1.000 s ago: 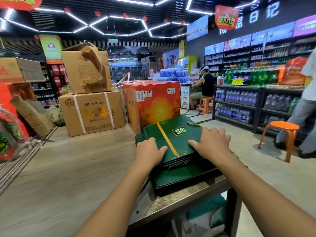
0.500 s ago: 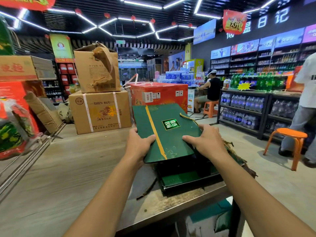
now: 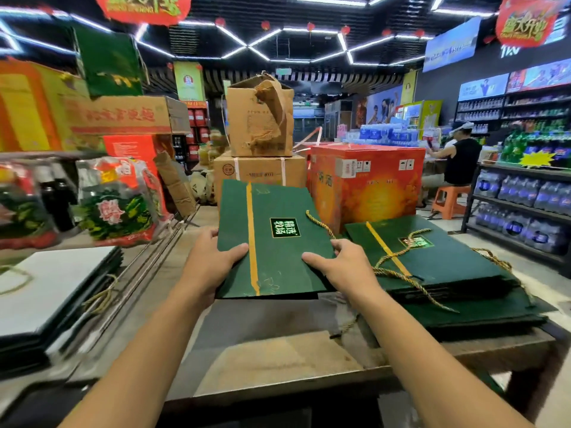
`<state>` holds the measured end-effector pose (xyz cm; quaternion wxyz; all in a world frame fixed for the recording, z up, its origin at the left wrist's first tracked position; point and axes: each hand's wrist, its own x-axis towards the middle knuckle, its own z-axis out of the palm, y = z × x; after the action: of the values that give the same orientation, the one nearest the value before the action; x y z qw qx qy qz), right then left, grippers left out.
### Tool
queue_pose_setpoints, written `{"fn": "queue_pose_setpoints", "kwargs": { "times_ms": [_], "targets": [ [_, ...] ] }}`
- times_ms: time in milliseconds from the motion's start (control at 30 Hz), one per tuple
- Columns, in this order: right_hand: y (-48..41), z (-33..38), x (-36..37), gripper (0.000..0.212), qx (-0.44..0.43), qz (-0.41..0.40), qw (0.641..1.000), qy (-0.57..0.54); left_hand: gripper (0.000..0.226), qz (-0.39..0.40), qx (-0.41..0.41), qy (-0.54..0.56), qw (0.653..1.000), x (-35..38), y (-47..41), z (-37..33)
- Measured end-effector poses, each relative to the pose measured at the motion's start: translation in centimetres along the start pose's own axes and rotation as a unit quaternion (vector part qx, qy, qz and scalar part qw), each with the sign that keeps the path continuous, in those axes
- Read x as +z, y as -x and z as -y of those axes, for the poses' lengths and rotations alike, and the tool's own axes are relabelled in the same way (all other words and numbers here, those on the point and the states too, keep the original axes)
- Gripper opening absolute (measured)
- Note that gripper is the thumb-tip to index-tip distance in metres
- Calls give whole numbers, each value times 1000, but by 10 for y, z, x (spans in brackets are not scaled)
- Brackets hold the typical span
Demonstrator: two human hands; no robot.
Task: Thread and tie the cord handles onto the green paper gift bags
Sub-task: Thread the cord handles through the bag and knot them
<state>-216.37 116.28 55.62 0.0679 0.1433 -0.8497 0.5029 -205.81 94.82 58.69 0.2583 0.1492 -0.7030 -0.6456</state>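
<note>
Shop counter (image 3: 278,359) below: left hand (image 3: 213,261) and right hand (image 3: 336,267) each grip a side edge of one flat green bag (image 3: 278,257), raised at 12 o'clock; the bag stack (image 3: 448,267) with loose cords (image 3: 390,271) lies at 2 o'clock. Best set it down flat and square before threading

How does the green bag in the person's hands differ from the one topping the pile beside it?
The held bag, gripped at its sides by the left hand and right hand, tilts up; the pile bag lies flat on its stack. Gold cord sprawls across the pile bag's face; the held bag's cord shows only at its right edge. Both are flat, dark green, with a yellow stripe and label.
</note>
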Motion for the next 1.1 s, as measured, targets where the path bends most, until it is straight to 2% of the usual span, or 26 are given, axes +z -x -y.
{"fn": "queue_pose_setpoints", "kwargs": {
  "times_ms": [67,200,367,467,633,800,867,1000,1100],
  "targets": [
    [-4,-3,27,133,-5,28,1000,1,43,-20,-8,-11,1000,-22,1,8],
    [4,4,68,98,4,78,997,3,39,-49,-27,-41,998,-56,5,25],
    [21,14,100,85,4,122,991,59,38,-55,-59,-146,986,-85,4,45],
    [24,13,111,78,-8,138,984,112,27,-50,-88,-220,970,-96,1,56],
    [20,10,120,71,-17,146,964,223,53,-29,-98,-409,907,-107,-3,68],
    [-1,11,106,39,-16,117,973,198,81,-42,-75,-560,824,-105,-8,77],
    [-9,8,101,32,-15,130,966,223,82,-38,-73,-583,809,-103,-10,76],
    [-20,4,100,28,2,185,951,247,70,-42,-36,-577,815,-90,-17,66],
    [-28,13,98,24,-19,187,960,208,54,-29,36,-493,869,-72,-28,61]
  ]
}}
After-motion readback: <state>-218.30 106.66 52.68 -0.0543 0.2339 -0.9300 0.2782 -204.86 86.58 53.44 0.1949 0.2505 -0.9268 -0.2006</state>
